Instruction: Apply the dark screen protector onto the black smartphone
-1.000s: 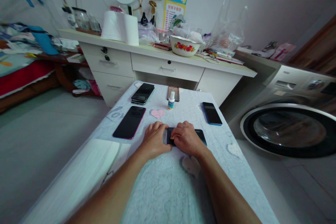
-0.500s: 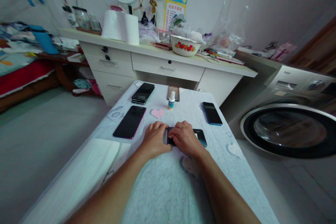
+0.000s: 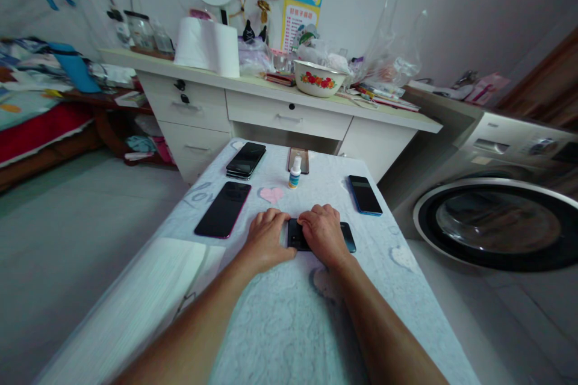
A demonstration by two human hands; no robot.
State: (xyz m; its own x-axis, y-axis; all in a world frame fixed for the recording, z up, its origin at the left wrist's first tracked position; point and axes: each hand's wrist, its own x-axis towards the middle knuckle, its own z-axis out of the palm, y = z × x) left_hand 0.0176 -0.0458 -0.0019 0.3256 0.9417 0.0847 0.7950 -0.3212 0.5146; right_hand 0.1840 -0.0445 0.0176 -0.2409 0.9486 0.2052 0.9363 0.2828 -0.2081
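Note:
A dark phone [image 3: 295, 240] lies sideways on the cloth-covered table in front of me. My left hand [image 3: 267, 239] grips its left end, thumb at the near edge and fingers at the far edge. My right hand [image 3: 323, 233] rests on top of the phone with fingers curled, hiding its middle. Whatever is under those fingers is hidden. Just beyond stands a small white spray bottle [image 3: 295, 173] with a blue label. To the left lies a larger black phone [image 3: 223, 209] with a pinkish edge.
Farther left is a stack of phones [image 3: 246, 159]. A blue-edged phone [image 3: 365, 195] lies at the right, and a brownish phone case [image 3: 303, 159] at the far edge. Behind the table [image 3: 280, 325] stands a white desk [image 3: 289, 114]; a washing machine [image 3: 487, 144] stands at the right.
My right hand has shifted slightly over the phone and its fingers have turned, uncovering more of the phone's left part. A small white patch beside it is no longer visible. My left hand stays put.

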